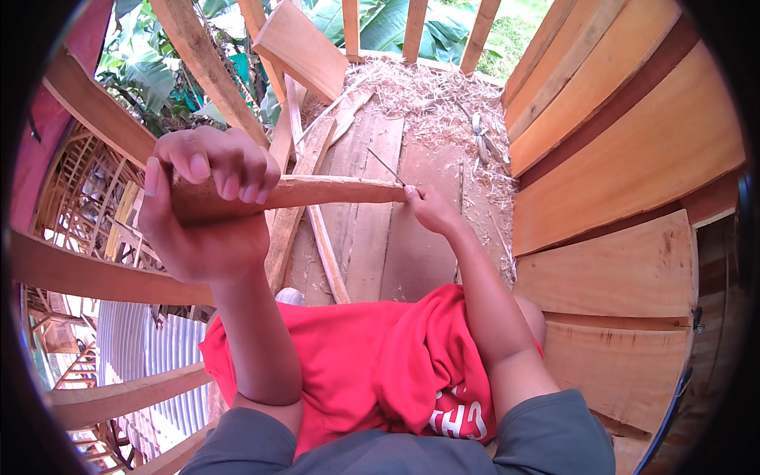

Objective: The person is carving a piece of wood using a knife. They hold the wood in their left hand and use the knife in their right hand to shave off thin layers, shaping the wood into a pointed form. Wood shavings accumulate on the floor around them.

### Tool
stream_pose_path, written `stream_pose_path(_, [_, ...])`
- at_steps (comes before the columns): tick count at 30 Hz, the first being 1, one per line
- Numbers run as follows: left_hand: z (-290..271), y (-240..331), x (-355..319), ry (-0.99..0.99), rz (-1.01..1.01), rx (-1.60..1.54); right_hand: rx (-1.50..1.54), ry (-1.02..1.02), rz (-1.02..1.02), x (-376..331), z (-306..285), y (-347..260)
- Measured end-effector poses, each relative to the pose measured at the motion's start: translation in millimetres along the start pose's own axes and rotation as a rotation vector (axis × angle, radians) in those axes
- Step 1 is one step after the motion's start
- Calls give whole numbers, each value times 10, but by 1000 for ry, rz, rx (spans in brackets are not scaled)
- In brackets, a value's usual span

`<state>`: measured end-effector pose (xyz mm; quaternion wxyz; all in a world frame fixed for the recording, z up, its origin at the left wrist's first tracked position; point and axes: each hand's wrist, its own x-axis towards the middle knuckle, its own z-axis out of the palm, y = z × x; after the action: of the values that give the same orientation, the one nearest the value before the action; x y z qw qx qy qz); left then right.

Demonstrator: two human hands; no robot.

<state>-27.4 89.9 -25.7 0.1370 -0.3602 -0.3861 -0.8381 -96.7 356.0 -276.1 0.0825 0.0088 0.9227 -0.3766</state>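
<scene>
My left hand, raised close to the view, is wrapped round one end of a long, rough-edged strip of wood. The strip runs to the right, narrowing toward its far end. At that end, the fingers of my right hand are closed, the thumb against the wood's tip. From these fingertips a thin dark rod slants up and to the left; its kind is too small to tell. Most of the right fingers are hidden behind the thumb and palm.
Wood shavings cover the far plank floor. Loose wooden strips lie left of centre, and a board leans at the far left. Horizontal board walls rise on the right. Open rails run along the left. Red cloth covers my lap.
</scene>
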Motion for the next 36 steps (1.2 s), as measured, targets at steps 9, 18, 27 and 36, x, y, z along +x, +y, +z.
stream_pose_path(9, [-18,41,12,10,-15,28,23,-14,23,-11,-52,-106])
stream_pose_path(18, [-16,29,-4,69,0,37,196,-147,108,-46,-68,-118])
stream_pose_path(27, [56,30,7,64,-1,79,59,-126,314,-41,-127,-26])
stream_pose_path(36, [86,178,37,-5,27,128,-182,-242,329,-61,-210,-136])
